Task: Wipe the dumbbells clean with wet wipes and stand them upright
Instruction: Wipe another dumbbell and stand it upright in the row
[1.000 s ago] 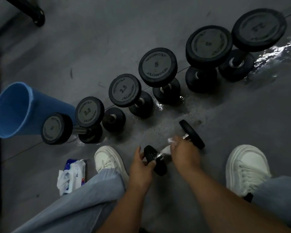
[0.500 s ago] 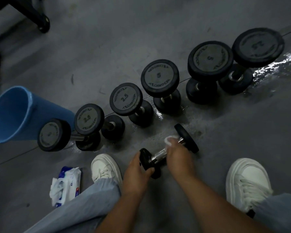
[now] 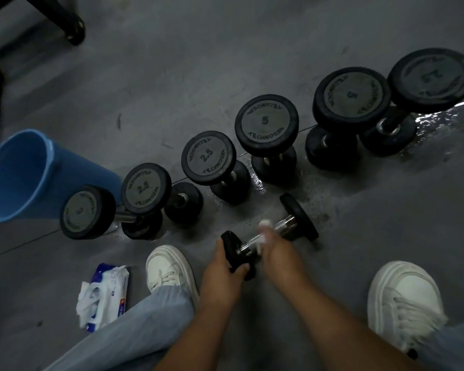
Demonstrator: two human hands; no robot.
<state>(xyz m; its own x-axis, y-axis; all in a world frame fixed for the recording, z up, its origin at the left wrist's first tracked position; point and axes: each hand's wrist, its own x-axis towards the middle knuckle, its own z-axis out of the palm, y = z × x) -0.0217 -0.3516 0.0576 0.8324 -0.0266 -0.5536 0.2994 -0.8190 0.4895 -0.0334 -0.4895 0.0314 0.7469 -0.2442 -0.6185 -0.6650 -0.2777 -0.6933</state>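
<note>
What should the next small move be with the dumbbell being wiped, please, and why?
Probably slide the wet wipe along the chrome handle toward the far head: the right hand holds it mid-handle, the left hand grips the near head, and the dumbbell is not yet upright.

The right hand (image 3: 276,250) has slid the wet wipe (image 3: 264,229) back along the shiny bar (image 3: 287,223) of the small dumbbell (image 3: 245,247). A second ago the wipe was up by the far round end (image 3: 300,218). Now it sits near the middle of the bar, and bare metal shows on both sides of it. The left hand (image 3: 223,274) has changed too. Before, its fingers stuck out beside the near round end (image 3: 232,246); now they curl round it. The view has tipped a little, so the row of dumbbells (image 3: 267,124) sits lower.
</note>
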